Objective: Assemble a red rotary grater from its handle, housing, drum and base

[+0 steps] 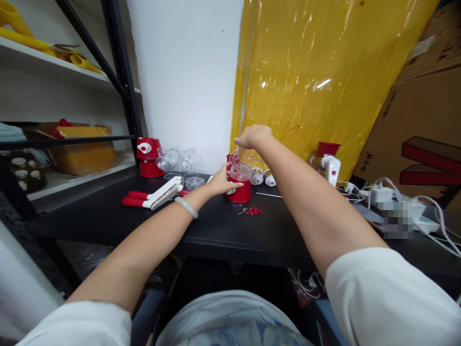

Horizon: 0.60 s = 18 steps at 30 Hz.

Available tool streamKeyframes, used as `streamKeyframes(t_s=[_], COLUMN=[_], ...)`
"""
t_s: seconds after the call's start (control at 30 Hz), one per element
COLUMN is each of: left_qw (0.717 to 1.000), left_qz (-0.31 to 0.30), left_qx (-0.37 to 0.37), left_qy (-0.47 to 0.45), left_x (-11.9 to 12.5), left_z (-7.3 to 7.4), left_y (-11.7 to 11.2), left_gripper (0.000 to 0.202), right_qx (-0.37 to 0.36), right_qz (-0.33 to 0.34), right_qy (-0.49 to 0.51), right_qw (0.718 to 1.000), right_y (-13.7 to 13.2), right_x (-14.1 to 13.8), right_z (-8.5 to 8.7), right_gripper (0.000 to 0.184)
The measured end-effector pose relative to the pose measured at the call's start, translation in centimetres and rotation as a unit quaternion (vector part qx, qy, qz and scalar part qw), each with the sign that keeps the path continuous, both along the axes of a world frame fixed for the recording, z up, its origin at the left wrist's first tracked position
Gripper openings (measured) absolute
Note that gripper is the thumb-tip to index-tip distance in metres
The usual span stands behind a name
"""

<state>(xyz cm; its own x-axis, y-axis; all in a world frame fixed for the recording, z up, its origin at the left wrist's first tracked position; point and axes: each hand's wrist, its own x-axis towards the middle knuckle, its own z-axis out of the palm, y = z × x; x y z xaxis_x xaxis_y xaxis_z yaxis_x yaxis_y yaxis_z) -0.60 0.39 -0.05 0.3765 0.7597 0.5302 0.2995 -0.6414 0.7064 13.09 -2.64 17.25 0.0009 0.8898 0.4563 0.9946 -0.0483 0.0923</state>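
Note:
My left hand (220, 181), a pale bangle on its wrist, grips the side of a red plastic base (242, 192). The thumb lies across its front near a white knob, and the other fingers reach around the side. Clear plastic parts (239, 168) sit at its top. Above them is my right hand (254, 136), raised and curled with the fingertips pointing down and mostly hidden. What it holds, if anything, I cannot make out. Small red pieces (254, 211) lie in front of the base on the black table (216, 226).
White tools with red handles (163, 193) lie left, near a red base (150, 166) and clear plastic parts (183, 161). Clear cylinders with white ends (257, 176) and a thin metal rod (268, 194) are right of centre. A white-handled red device (331, 166) and cables (392, 192) stand farther right.

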Motion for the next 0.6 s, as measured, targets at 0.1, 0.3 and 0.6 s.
streamKeyframes(t_s=[0.1, 0.3, 0.6], left_qw=[1.000, 0.999, 0.998], left_qz=[0.012, 0.024, -0.020], left_qx=[0.001, 0.015, -0.048], left_qy=[0.015, 0.034, -0.021], left_x=[-0.1, -0.5, -0.5], left_z=[0.3, 0.6, 1.0], left_y=[-0.1, -0.1, -1.0], left_gripper=[0.105, 0.104, 0.089], right_qx=[-0.010, -0.016, -0.030], right_qz=[0.000, 0.011, 0.062], right_qy=[-0.005, -0.009, 0.009], right_qw=[1.000, 1.000, 0.998], right_y=[-0.3, 0.1, 0.5], right_x=[0.2, 0.9, 2.5], right_z=[0.2, 0.2, 0.0], right_gripper=[0.065, 0.068, 0.067])
